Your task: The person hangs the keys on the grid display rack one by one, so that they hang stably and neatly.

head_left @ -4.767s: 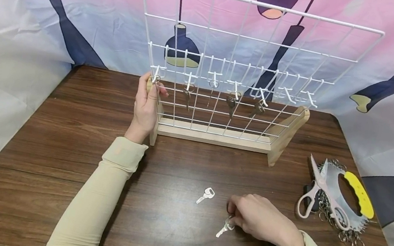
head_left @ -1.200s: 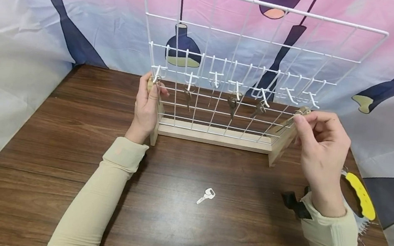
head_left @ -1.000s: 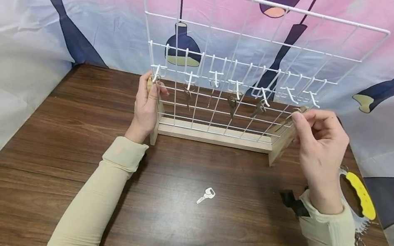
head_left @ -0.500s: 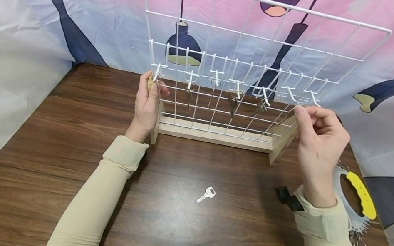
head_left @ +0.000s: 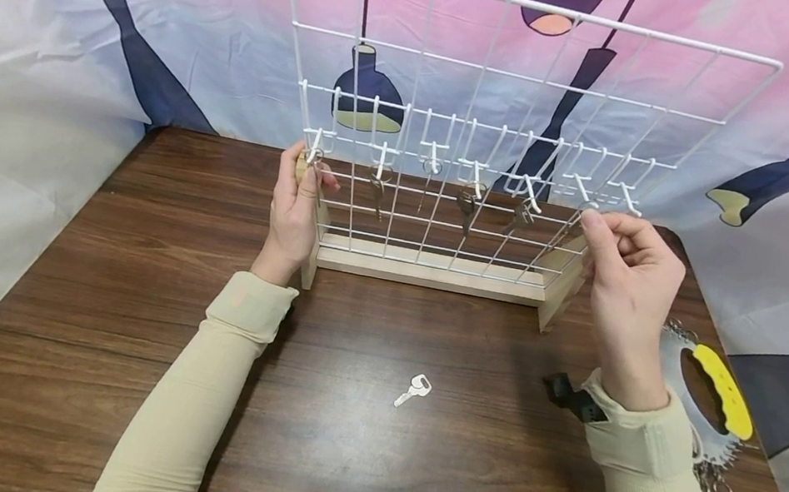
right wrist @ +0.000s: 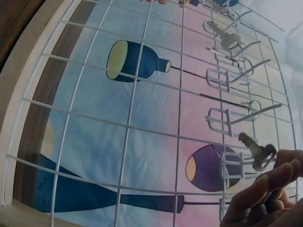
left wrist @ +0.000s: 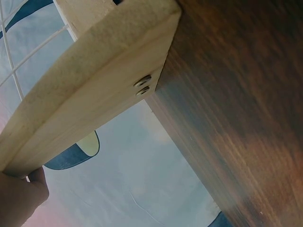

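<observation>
A white wire grid rack (head_left: 430, 264) on wooden supports stands on the table, with a row of white hooks across it. My left hand (head_left: 293, 211) grips its left wooden side; the left wrist view shows that side support (left wrist: 90, 90) close up. Keys on rings hang from the left and middle hooks, among them one key (head_left: 466, 206). My right hand (head_left: 634, 267) pinches the ring of another key (right wrist: 258, 153) at the tip of the second hook from the right (head_left: 584, 191). Whether ring and hook touch, I cannot tell. One loose key (head_left: 414, 390) lies on the table.
At the table's right, partly behind my right arm, lies a toothed metal plate with a yellow handle (head_left: 722, 391) and several small rings (head_left: 713, 480). A black strap (head_left: 573, 397) hangs at my right wrist. Printed cloth (head_left: 207, 18) surrounds the table.
My right hand has lifted one of two keys from the table up to the rack's right side. It has since shifted slightly left and up, to a hook. My left hand stays put.
</observation>
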The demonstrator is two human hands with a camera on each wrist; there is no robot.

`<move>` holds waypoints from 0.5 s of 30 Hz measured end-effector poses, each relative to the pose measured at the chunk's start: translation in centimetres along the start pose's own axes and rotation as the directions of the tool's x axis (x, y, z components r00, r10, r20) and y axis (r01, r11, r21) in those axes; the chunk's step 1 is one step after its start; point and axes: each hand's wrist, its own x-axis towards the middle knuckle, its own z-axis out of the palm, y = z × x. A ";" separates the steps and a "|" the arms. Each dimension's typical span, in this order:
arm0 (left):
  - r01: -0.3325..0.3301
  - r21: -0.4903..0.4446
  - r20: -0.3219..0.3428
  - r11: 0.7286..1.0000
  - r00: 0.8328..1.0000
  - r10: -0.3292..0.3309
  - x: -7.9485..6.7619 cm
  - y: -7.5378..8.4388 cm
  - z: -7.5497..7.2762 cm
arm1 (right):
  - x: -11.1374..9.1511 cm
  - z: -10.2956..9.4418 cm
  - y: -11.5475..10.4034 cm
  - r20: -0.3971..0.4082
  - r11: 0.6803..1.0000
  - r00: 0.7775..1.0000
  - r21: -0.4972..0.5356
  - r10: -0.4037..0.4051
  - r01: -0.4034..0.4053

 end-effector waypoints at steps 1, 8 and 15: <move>0.002 -0.001 -0.002 1.000 1.000 -0.002 0.0 0.0 0.0 | 0.0 0.0 0.1 0.000 1.000 1.000 0.006 0.013 -0.013; 0.012 -0.002 -0.013 1.000 1.000 -0.012 0.0 0.0 0.1 | -0.4 -0.1 0.6 0.023 0.998 0.999 0.039 0.044 -0.045; 0.002 -0.025 -0.013 1.000 1.000 -0.002 0.0 -0.1 0.1 | -1.2 -0.2 1.3 0.137 0.980 0.985 -0.183 0.101 -0.075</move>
